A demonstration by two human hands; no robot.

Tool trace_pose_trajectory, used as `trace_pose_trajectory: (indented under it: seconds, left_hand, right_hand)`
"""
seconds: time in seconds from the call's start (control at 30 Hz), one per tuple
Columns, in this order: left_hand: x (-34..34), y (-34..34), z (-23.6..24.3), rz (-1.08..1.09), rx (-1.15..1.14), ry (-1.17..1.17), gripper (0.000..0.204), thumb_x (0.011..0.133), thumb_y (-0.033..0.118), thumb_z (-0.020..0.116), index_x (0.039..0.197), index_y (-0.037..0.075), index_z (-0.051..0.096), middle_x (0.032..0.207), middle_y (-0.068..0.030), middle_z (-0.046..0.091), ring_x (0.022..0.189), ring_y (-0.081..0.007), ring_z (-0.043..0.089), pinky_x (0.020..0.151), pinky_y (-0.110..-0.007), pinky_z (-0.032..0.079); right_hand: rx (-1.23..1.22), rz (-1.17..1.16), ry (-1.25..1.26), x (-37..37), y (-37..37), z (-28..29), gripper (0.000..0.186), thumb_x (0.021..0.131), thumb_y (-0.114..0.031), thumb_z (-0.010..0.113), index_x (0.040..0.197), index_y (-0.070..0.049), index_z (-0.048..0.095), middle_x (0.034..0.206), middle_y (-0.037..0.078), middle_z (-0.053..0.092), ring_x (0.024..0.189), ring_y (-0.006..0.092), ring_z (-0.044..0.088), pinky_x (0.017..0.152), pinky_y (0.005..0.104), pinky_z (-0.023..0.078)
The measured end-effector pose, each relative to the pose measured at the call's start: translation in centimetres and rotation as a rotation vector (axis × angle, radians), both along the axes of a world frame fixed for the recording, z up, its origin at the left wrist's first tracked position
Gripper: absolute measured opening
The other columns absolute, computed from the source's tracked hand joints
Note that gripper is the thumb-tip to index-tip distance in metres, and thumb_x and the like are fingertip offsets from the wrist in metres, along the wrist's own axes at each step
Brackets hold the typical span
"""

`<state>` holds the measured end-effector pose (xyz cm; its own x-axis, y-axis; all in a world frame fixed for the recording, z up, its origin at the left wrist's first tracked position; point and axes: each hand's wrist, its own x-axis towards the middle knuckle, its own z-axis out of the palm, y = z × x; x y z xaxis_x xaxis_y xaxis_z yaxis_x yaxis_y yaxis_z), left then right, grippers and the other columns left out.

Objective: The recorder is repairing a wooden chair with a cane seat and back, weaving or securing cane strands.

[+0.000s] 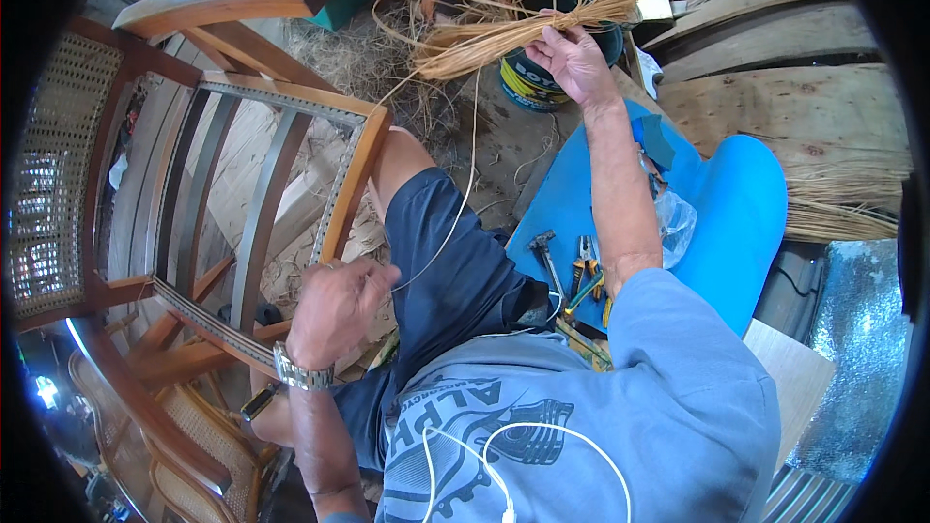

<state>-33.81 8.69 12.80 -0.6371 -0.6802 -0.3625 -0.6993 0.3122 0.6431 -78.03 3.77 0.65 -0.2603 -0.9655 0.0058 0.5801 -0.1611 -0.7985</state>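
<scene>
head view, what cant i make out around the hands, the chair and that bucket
All in the head view:
- Left hand: whether it grips the thin strand; blur and its curled fingers hide this.
- Right hand: some fingertips, hidden by the cane bundle.
- Bucket: its contents, mostly covered by the cane bundle.
- Chair's backrest: its outer edge, lost in the dark fisheye rim.

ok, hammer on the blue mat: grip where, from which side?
Probably mid-handle, from above and the left: the hammer lies head away from the person, its slim handle running back toward them, with blue mat showing on its left and pliers close on its right.
</scene>
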Motion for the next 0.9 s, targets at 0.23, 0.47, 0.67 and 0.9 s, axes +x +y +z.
trace_pose_trajectory:
  seconds: [0.23, 0.47, 0.67, 0.9]
  left_hand:
    - [-2.3, -3.0, 2.0, -0.19, 0.055, -0.129, 0.063, 0.092, 0.06, 0.054, 0.083, 0.0, 0.069, 0.055, -0.0124, 0.059, 0.058, -0.0287, 0.063, 0.059, -0.04, 0.048]
    - [-4.0, -4.1, 1.5, -0.09, 0.057, -0.04, 0.067, 0.088, 0.064, 0.058, 0.1, -0.002, 0.067, 0.058, -0.0095, 0.06, 0.055, -0.0236, 0.061, 0.055, -0.037, 0.047]
    - [-5.9, -4.9, -1.7, -0.251, 0.296, -0.077, 0.064, 0.089, 0.058, 0.061, 0.106, -0.003, 0.065, 0.068, -0.0132, 0.064, 0.062, -0.024, 0.064, 0.058, -0.037, 0.048]
    - [-11.9, -4.8, -4.9, -0.061, -0.229, 0.401, 0.047, 0.088, 0.04, 0.069, 0.109, -0.001, 0.065, 0.095, -0.0173, 0.068, 0.086, -0.0233, 0.07, 0.071, -0.034, 0.054]
  right_hand:
    - [0.163, -0.116, 0.321, 1.2, 1.2, 2.6, 0.035, 0.092, -0.01, 0.066, 0.126, -0.004, 0.056, 0.108, 0.009, 0.066, 0.096, 0.0178, 0.067, 0.085, 0.0326, 0.056]
    - [0.128, -0.119, 0.37, 1.7, 1.6, 4.0, 0.035, 0.094, -0.008, 0.063, 0.129, -0.006, 0.056, 0.105, 0.007, 0.067, 0.092, 0.0154, 0.066, 0.083, 0.0313, 0.054]
    - [0.061, -0.09, 0.345, 1.8, 1.8, 4.6, 0.036, 0.097, -0.007, 0.058, 0.132, -0.005, 0.053, 0.114, 0.01, 0.065, 0.098, 0.0166, 0.065, 0.085, 0.0322, 0.054]
    - [0.017, -0.046, 0.302, 3.3, 1.8, 6.0, 0.036, 0.096, -0.008, 0.059, 0.132, -0.005, 0.054, 0.11, 0.008, 0.066, 0.097, 0.0173, 0.065, 0.085, 0.0332, 0.054]
